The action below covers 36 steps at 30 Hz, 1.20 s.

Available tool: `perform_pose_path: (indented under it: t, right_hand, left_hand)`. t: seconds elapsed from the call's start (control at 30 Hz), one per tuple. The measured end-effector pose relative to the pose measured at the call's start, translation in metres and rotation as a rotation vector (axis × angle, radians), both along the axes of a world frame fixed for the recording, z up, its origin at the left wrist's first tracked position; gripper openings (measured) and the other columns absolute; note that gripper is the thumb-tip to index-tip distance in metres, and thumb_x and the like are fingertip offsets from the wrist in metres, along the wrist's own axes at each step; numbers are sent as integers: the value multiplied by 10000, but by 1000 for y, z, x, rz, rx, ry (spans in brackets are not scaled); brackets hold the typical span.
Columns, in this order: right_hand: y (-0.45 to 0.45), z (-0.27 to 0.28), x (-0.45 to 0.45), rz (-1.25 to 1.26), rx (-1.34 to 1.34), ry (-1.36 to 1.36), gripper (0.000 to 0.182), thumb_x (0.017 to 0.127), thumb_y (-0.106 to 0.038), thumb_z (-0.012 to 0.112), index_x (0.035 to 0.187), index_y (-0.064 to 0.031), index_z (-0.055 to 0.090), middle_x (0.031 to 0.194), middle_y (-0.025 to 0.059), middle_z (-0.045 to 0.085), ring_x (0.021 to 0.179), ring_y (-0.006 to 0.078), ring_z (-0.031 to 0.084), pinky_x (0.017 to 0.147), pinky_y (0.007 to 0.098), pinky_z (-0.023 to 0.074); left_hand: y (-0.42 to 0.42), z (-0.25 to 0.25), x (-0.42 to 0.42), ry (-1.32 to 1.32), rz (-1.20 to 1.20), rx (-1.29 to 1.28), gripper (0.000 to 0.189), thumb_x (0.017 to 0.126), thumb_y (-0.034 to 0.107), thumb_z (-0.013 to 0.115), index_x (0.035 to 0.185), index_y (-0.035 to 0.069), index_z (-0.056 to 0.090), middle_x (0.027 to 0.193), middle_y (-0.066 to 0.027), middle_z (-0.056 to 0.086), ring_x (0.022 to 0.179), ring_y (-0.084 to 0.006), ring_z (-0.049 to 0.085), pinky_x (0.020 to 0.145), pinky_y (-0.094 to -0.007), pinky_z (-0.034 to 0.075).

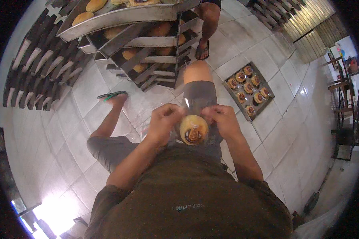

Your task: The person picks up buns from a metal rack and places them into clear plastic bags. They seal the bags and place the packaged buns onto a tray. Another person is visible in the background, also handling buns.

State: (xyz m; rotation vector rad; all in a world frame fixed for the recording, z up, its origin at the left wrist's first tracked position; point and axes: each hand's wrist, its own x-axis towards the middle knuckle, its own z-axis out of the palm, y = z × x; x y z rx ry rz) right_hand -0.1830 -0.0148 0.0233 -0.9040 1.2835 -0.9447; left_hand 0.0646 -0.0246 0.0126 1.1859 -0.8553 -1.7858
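Note:
Between my two hands hangs a clear plastic bag (192,103) with a round golden bun (194,130) inside, its top marked by a dark brown topping. My left hand (166,119) pinches the bag's left upper side, and my right hand (223,119) grips the right upper side. Both hands are slightly blurred. The bun sits low in the bag, above my lap. On the floor at my right lies a metal tray (252,117) with several similar buns, which look wrapped in clear plastic.
A metal rack (137,44) of stacked trays stands ahead, with buns on its top tray (119,18). Another person's sandalled foot (202,50) is beside it. More stacked racks line the left (36,65) and upper right. A wooden stand (342,98) is far right. The floor (287,140) is tiled.

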Motion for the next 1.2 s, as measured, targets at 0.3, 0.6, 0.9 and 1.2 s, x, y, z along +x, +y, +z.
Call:
perform_pose_path:
  t: [0.3, 0.6, 0.9, 1.2]
  right_hand:
    - [-5, 35, -6, -230, -77, -99, 231, 852, -198, 787, 893, 26, 755, 758, 17, 665, 642, 94, 530, 591, 254, 396]
    - [76, -6, -14, -200, 157, 213, 243, 807, -201, 837, 861, 21, 756, 709, 34, 670, 674, 104, 586, 612, 269, 450]
    - [35, -31, -25, -132, -261, 381, 475, 850, -254, 794, 1165, 76, 659, 1109, 193, 710, 963, 227, 708, 810, 342, 570]
    - [11, 51, 113, 543, -427, 576, 495, 839, -341, 781, 1222, -45, 674, 1164, 194, 707, 1054, 334, 699, 920, 415, 537]
  left_hand:
    - [-22, 44, -4, 181, 222, -121, 118, 854, 70, 749, 890, -40, 728, 906, -53, 662, 892, -137, 595, 836, -304, 471]
    - [63, -33, 9, -241, -128, 62, 187, 842, 173, 764, 884, -9, 749, 927, -95, 695, 844, -182, 634, 771, -335, 465]
    - [35, -41, -4, -742, -176, -702, 182, 830, 154, 716, 896, -14, 691, 874, -201, 657, 912, -387, 613, 808, -448, 485]
    - [59, -55, 57, -560, 155, -266, 198, 867, 175, 717, 919, -13, 689, 950, -197, 693, 840, -282, 677, 771, -388, 519]
